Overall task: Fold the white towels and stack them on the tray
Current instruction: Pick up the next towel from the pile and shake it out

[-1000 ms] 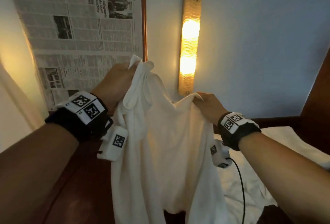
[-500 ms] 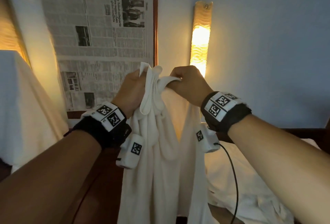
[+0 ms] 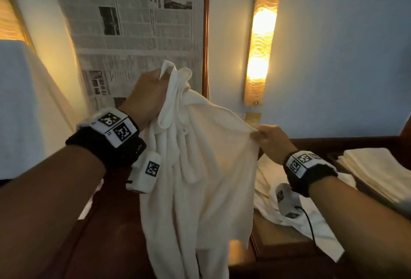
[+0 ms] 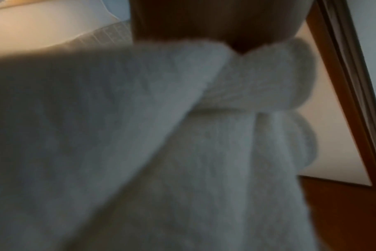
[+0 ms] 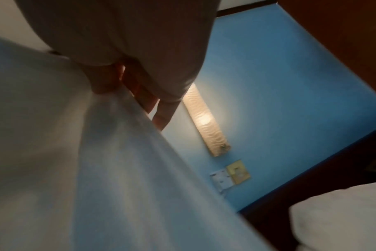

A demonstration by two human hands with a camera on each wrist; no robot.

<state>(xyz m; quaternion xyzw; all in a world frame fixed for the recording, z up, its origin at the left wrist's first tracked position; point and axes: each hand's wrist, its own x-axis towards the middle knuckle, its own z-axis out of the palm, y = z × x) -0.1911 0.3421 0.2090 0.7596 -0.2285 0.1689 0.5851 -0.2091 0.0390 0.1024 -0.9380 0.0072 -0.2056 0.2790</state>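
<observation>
A white towel (image 3: 206,178) hangs in the air in front of me, held up by both hands. My left hand (image 3: 151,94) grips a bunched top corner, the higher of the two. Lower and to the right, my right hand (image 3: 264,136) pinches the towel's upper edge, so the cloth spreads between them. The left wrist view is filled by the towel (image 4: 161,152) under my left hand (image 4: 236,25). In the right wrist view my right hand (image 5: 122,79) pinches the towel (image 5: 86,169). A stack of folded white towels (image 3: 378,172) lies at the right. No tray is plainly visible.
Loose white towels (image 3: 295,218) lie crumpled on the dark wooden surface (image 3: 284,245) at lower right. A lit wall lamp (image 3: 261,38) and a newspaper-covered panel (image 3: 138,29) are ahead. White cloth (image 3: 26,105) drapes at the left.
My hands were together at the towel's top half a second ago. The right hand has since moved right and down along the edge, spreading the towel open.
</observation>
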